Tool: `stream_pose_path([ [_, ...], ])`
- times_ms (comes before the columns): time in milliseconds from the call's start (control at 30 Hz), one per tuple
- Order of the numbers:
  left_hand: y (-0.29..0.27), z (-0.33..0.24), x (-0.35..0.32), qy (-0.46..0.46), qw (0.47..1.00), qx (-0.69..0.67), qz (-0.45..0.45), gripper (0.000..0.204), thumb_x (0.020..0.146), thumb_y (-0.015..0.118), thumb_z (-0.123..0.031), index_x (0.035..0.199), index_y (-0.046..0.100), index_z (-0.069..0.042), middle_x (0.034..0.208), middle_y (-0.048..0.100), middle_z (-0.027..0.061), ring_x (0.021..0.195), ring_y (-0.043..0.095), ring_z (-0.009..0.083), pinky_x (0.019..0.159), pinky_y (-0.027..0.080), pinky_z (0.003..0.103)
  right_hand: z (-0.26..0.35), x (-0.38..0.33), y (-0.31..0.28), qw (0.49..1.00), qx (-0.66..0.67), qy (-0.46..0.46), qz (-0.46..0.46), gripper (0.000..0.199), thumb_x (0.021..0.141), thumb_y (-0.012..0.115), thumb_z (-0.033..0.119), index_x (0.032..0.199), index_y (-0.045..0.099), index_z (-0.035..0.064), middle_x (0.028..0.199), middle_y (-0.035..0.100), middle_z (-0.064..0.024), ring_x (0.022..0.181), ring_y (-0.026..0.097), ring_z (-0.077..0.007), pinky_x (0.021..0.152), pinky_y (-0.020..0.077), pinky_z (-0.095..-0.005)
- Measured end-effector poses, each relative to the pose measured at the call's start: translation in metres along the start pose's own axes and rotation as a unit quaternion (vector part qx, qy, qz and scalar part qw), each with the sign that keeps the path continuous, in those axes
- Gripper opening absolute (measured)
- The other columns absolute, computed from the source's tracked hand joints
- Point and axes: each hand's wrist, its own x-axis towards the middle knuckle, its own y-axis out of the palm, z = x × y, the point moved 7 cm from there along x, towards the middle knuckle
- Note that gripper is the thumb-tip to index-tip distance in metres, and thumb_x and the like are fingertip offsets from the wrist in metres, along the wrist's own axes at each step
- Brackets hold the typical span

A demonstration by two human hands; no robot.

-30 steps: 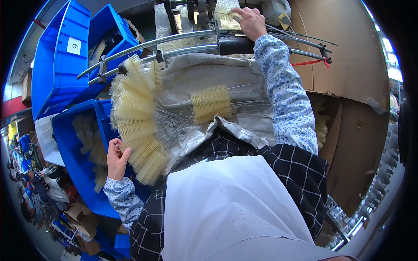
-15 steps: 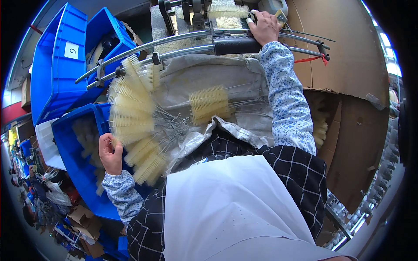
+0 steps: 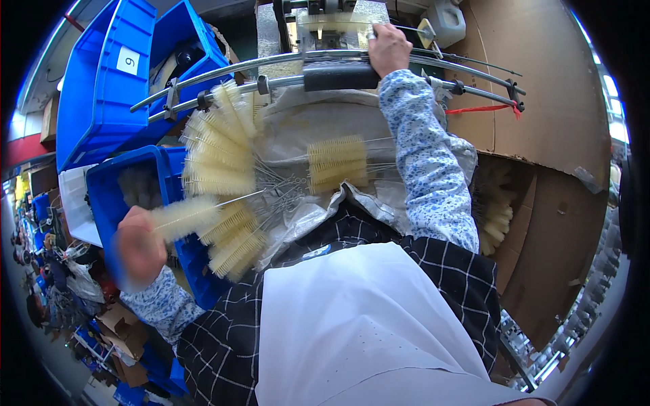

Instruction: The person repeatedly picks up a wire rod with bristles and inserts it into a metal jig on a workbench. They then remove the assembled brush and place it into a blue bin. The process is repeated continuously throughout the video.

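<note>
My left hand (image 3: 139, 247), blurred by motion, is closed on a cream bottle brush (image 3: 184, 215) whose wire stem points right toward the pile. It is over the near blue bin (image 3: 101, 186). A fan of cream bottle brushes (image 3: 220, 169) lies on a grey sheet (image 3: 325, 125) in front of me, with a smaller bundle of brushes (image 3: 337, 162) at its middle. My right hand (image 3: 389, 47) reaches far up, its fingers curled over a curved metal rail (image 3: 223, 68) of a machine, just beside a black grip (image 3: 338, 76).
Large blue bins (image 3: 101, 81) are stacked at the upper left. Cardboard walls (image 3: 542, 115) close off the right, with more cream brushes (image 3: 494, 210) in the box there. A white container (image 3: 448, 20) stands at the top. Clutter covers the floor at lower left.
My left hand has dropped and swung out to the left, pulling one brush out of the fan. My right hand has stayed up at the machine, on the rail.
</note>
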Motion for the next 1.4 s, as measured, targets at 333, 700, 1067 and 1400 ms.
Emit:
stream_pose_path([
  [333,0.014,-0.016,0.012,0.056,0.991,-0.109,-0.051,0.028,0.057,0.047,0.002,0.083,0.04,-0.004,0.07,0.042,0.0099,0.061,0.039,0.0154,0.055,0.032,0.027,0.063,-0.003,0.02,0.999,0.019,0.015,0.043,0.026,0.074,0.052,0.012,0.099,0.058,0.0085,0.099,0.057,-0.0069,0.095,0.053,-0.0244,0.08,0.0384,-0.0432],
  [700,0.004,-0.005,0.002,0.002,0.989,-0.127,-0.072,0.028,0.067,0.052,-0.004,0.092,0.04,-0.002,0.081,0.045,0.011,0.07,0.042,0.0149,0.065,0.036,0.027,-0.051,0.013,0.008,1.0,-0.003,-0.022,0.014,0.026,0.073,0.055,0.017,0.099,0.06,0.0154,0.095,0.059,-0.0051,0.091,0.056,-0.0252,0.075,0.0451,-0.0421],
  [1067,0.039,0.02,0.037,-0.061,0.965,-0.256,0.019,0.026,0.072,0.049,-0.006,0.097,0.041,-0.004,0.081,0.045,0.0037,0.069,0.044,0.0081,0.061,0.038,0.022,-0.13,0.043,-0.022,0.976,0.043,-0.082,0.198,0.025,0.084,0.045,0.02,0.104,0.058,0.0169,0.094,0.06,-0.0135,0.088,0.057,-0.0286,0.076,0.0443,-0.0339],
  [1400,0.138,-0.003,0.073,-0.064,0.94,-0.319,0.097,0.031,0.074,0.056,-0.002,0.102,0.042,-0.005,0.087,0.046,0.0019,0.072,0.047,0.0081,0.062,0.041,0.021,0.055,-0.098,-0.098,0.783,0.317,-0.222,0.487,0.033,0.082,0.052,0.015,0.114,0.049,0.0064,0.103,0.055,-0.0083,0.09,0.054,-0.0192,0.08,0.0446,-0.0303],
])
